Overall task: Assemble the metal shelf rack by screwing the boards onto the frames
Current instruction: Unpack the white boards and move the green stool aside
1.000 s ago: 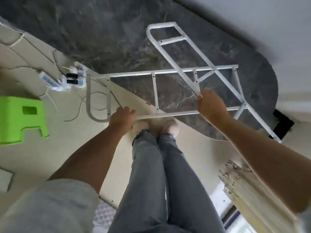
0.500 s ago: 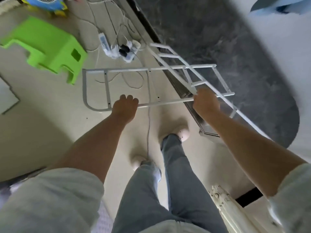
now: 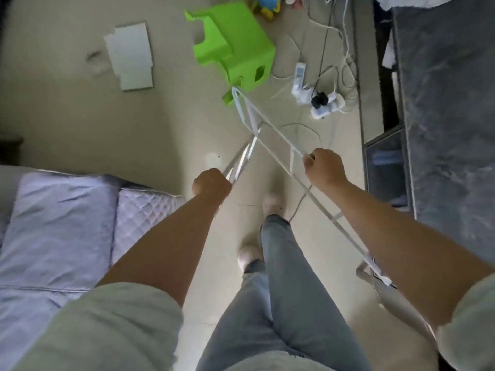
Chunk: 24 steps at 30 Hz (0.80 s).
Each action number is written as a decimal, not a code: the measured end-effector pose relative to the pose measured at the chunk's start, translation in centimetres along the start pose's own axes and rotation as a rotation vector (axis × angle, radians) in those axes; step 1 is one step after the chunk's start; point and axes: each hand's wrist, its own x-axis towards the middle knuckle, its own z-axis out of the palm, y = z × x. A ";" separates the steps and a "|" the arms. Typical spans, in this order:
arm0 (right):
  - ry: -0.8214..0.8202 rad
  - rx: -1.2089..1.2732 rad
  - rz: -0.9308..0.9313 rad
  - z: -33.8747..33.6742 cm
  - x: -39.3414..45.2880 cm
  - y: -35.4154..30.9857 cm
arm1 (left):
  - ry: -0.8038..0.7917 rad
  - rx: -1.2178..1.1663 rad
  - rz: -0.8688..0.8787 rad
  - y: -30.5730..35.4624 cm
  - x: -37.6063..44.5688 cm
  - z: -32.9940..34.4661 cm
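Standing on the tiled floor [image 3: 80, 124], carrying two white frames [image 3: 270, 129] crossed mid-air above it near the green stool [image 3: 238, 46]. Left hand [image 3: 211, 184] and right hand [image 3: 325, 167] each fist a rail. No boards on yet; next, set them down parallel.

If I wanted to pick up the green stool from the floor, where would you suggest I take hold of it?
Probably by the rectangular slot in the top of the green stool, coming from above. The stool lies tilted with one leg near the tip of the white frame, so reach in from the side away from the frame; the slot gives fingers an edge to hook.
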 end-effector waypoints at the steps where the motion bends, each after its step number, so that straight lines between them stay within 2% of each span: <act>1: -0.041 0.012 -0.016 0.6 1.1 -1.1 | -0.010 -0.095 -0.085 -1.2 0.6 -0.7; 6: -0.183 0.056 -0.072 1.9 7.7 -8.4 | -0.014 -0.496 -0.333 -5.3 5.9 -5.5; 9: -0.239 0.083 -0.117 1.7 12.9 -13.6 | 0.028 -0.608 -0.412 -5.8 9.7 -9.7; 14: -0.266 0.049 -0.169 0.7 21.3 -22.0 | 0.135 -0.617 -0.479 -7.2 16.0 -16.2; 24: -0.169 -0.340 -0.319 1.7 36.1 -41.4 | 0.244 -0.540 -0.489 -14.9 29.7 -26.3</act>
